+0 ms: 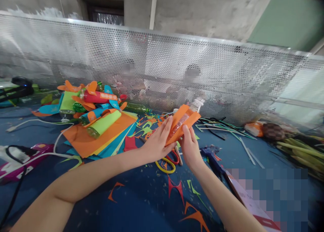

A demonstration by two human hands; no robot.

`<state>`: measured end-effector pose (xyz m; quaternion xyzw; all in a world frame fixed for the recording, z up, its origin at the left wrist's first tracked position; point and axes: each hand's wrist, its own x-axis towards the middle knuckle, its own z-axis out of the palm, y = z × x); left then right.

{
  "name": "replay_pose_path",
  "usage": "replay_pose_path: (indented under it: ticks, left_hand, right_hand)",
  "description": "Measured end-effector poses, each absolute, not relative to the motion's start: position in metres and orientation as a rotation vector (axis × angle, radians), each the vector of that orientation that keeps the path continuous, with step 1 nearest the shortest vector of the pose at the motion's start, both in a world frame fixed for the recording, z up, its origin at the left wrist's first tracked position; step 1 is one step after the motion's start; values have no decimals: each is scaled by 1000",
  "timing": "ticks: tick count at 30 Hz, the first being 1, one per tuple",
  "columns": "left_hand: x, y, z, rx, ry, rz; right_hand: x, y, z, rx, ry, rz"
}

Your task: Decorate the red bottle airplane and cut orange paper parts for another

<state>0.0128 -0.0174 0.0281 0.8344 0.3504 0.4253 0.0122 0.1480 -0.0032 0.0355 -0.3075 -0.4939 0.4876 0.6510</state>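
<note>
Held up above blue table point(141, 201), between both hands: bottle point(196, 105), tilted, neck up and to the right. With left hand point(159, 137): fingers nearly straight, laid along the left side, thumb across by the lower end — partly closed, with hold of bottle through its paper. With right hand point(190, 146): thumb up against the near right side, other fingers bent, partly hidden — likewise closed on the wrapped bottle. Clear plastic, bare at the neck; orange paper point(179, 117) about the body, clear plastic showing in a gap between strips. Below hands, on table: scissors point(165, 171), handles red and yellow. Right of these: blue tool point(214, 161). Beyond hands: coloured scraps point(149, 124). To the left: paper stack point(83, 140), with wrapped bottles point(105, 124) piled partly on top. At back: mesh screen point(162, 66).
</note>
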Motion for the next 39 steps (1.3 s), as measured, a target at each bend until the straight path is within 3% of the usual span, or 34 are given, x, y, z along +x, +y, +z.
replay_pose_path:
  ticks: [10, 18, 30, 36, 39]
  left_hand:
    - [15, -20, 24, 2733, 1307, 1182]
    - [-9, -17, 39, 2833, 1260, 781]
    - [-41, -42, 36, 2606, 1259, 857]
    - [-62, -38, 45, 2535, 1245, 733]
    - [-76, -33, 48, 2446, 1200, 634]
  right_hand:
    - [150, 3, 29, -834, -1166, 984]
    - [148, -2, 37, -890, -984, 1350]
    - [129, -19, 28, -905, -914, 1611]
    - [143, -2, 25, -908, -1015, 1410]
    - [159, 12, 24, -1012, -1263, 1019]
